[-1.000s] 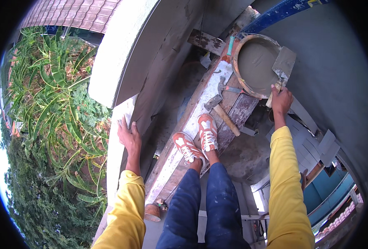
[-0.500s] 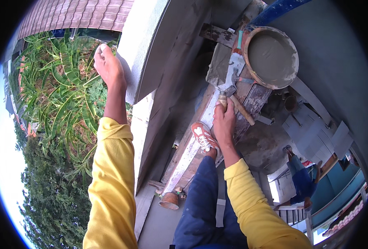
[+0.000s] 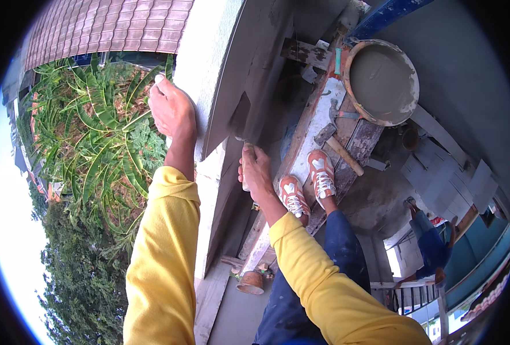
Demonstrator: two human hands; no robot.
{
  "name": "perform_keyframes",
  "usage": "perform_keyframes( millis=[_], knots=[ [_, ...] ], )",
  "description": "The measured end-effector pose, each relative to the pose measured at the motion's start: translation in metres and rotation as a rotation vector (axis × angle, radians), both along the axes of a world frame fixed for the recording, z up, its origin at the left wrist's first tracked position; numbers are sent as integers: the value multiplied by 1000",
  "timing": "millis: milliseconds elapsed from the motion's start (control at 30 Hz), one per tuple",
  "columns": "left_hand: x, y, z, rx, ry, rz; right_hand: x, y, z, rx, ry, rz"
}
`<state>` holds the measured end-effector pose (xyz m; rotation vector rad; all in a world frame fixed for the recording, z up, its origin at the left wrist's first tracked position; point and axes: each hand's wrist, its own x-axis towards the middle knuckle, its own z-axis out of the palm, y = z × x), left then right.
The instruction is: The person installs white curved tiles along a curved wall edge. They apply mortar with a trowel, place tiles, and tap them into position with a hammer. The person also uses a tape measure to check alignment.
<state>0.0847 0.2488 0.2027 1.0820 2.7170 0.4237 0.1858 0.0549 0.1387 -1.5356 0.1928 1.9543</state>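
Observation:
My right hand (image 3: pixel 256 172) is closed round the handle of a trowel (image 3: pixel 241 116), whose blade lies against or very near the grey plastered wall face (image 3: pixel 229 75). My left hand (image 3: pixel 173 109) is raised beside the white wall edge (image 3: pixel 211 52), fingers curled inward. Whatever it grips is hidden, though a sliver of white shows under the palm. Below and right of the trowel, my two orange-and-white shoes stand on a plank platform (image 3: pixel 278 230).
A round bucket of wet grey mortar (image 3: pixel 381 83) stands on the planks' far end. Close by lie a wooden-handled hammer (image 3: pixel 341 150) and a claw hammer (image 3: pixel 336 113). A small clay-coloured pot (image 3: pixel 250 283) sits lower left. Another person (image 3: pixel 430 241) is farther off, lower right.
My right hand has carried the trowel from the planks beside the hammers leftward to the wall face. My left hand stays at the wall edge. The second shoe has come into sight.

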Motion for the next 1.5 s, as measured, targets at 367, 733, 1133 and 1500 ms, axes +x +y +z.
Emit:
perform_keyframes(
  millis=[367,733,1133,1500],
  knots=[
    [6,1,-2,-1,45,-64,108,193,-64,286,-119,-48],
    [6,4,3,-64,18,-66,180,339,-75,452,-195,-34],
    [4,5,6,-79,-21,-12,148,210,-69,509,-167,-94],
    [8,3,8,-42,-34,-53,191,45,-14,489,-725,-20]
  ],
)
